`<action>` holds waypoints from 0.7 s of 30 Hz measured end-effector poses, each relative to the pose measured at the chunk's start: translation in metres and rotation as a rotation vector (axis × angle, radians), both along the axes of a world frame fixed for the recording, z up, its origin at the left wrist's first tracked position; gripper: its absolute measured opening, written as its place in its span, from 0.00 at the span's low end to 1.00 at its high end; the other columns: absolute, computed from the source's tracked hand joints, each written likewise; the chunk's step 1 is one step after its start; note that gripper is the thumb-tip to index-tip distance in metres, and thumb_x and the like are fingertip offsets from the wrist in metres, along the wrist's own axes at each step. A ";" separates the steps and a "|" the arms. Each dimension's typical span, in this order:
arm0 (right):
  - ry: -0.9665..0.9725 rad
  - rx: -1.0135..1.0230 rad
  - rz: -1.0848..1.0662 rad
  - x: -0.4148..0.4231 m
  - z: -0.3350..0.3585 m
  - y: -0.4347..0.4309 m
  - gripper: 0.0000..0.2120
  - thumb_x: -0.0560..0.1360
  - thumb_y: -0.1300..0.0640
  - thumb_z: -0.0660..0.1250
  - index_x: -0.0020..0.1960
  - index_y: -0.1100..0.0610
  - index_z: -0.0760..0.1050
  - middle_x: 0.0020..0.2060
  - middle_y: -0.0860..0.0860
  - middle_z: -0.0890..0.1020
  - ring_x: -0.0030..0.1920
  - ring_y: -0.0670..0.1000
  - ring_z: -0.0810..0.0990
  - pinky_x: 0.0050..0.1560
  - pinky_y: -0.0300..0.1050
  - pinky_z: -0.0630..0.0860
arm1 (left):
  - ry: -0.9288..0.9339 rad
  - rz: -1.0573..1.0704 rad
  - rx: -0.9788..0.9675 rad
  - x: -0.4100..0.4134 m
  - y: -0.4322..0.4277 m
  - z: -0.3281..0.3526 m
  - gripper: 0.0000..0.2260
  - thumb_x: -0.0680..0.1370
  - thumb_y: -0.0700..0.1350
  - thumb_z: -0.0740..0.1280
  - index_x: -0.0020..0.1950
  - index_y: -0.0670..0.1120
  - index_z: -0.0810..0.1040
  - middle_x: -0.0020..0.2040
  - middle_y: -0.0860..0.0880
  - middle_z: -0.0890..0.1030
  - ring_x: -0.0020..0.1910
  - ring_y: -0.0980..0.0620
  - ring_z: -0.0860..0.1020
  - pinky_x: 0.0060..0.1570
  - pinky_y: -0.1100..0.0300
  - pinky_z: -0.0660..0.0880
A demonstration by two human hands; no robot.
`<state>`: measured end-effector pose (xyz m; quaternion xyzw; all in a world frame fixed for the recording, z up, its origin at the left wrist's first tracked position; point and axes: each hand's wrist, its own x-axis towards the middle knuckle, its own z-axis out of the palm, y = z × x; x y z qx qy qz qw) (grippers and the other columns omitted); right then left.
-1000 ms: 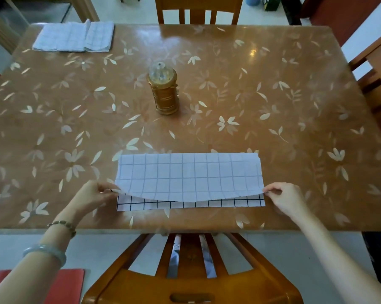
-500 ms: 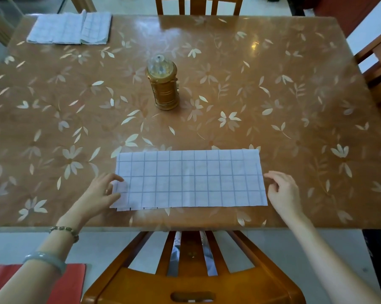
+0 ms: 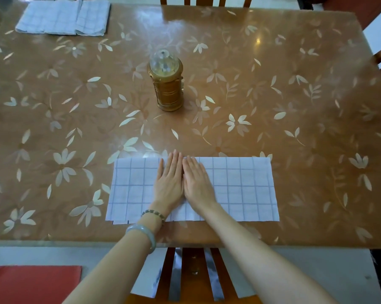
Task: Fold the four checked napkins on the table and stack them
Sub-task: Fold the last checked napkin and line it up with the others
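1. We see one checked napkin [image 3: 240, 189] lying flat as a long strip at the near edge of the table [image 3: 295, 106], straight in front of the person, with its long sides running left to right.
2. Along its near edge, toward the left, a lower layer peeks out a little from under the top one.
3. The left hand [image 3: 169, 183] lies palm down on the middle of the napkin. Its fingers are straight and held together, and the tips reach the far edge.
4. The right hand [image 3: 197, 185] lies palm down just beside it, fingers also straight and together, angled slightly left.
5. The two hands touch along their inner sides, and both press flat on the cloth.
6. On the left wrist we see a beaded bracelet [image 3: 153, 213] and, further up the arm, a pale bangle [image 3: 143, 234].
7. A pile [image 3: 62, 17] of checked napkins sits at the far left corner of the table, well apart from the strip. We cannot tell how many it holds.
8. A gold lantern [image 3: 166, 82] with a clear dome stands upright near the middle of the table, apart from both.
9. The table top is glossy brown with pale flowers and leaves.
10. A wooden chair [image 3: 191, 270] stands below the near edge, and a red cushion [image 3: 31, 281] shows at the lower left.
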<state>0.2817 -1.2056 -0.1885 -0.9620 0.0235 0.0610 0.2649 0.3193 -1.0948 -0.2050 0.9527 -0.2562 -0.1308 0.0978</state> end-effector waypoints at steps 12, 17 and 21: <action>0.113 -0.362 -0.047 -0.024 -0.020 -0.101 0.30 0.79 0.41 0.34 0.76 0.57 0.40 0.76 0.52 0.44 0.75 0.48 0.38 0.75 0.48 0.37 | -0.052 0.238 0.116 0.010 0.062 -0.010 0.33 0.79 0.62 0.40 0.79 0.45 0.44 0.79 0.50 0.45 0.78 0.52 0.42 0.74 0.47 0.34; 0.161 -0.426 -0.159 -0.044 -0.016 -0.151 0.34 0.79 0.40 0.34 0.77 0.60 0.46 0.77 0.55 0.49 0.77 0.50 0.44 0.76 0.51 0.43 | -0.045 0.311 0.177 0.019 0.106 -0.002 0.35 0.79 0.65 0.39 0.79 0.46 0.42 0.79 0.50 0.44 0.77 0.54 0.40 0.73 0.49 0.31; 0.199 -0.474 -0.177 -0.047 -0.012 -0.168 0.36 0.78 0.39 0.32 0.77 0.60 0.48 0.77 0.55 0.51 0.77 0.52 0.46 0.75 0.54 0.41 | -0.025 0.337 0.187 0.021 0.122 0.001 0.36 0.78 0.66 0.38 0.79 0.44 0.42 0.79 0.49 0.44 0.78 0.52 0.41 0.72 0.51 0.28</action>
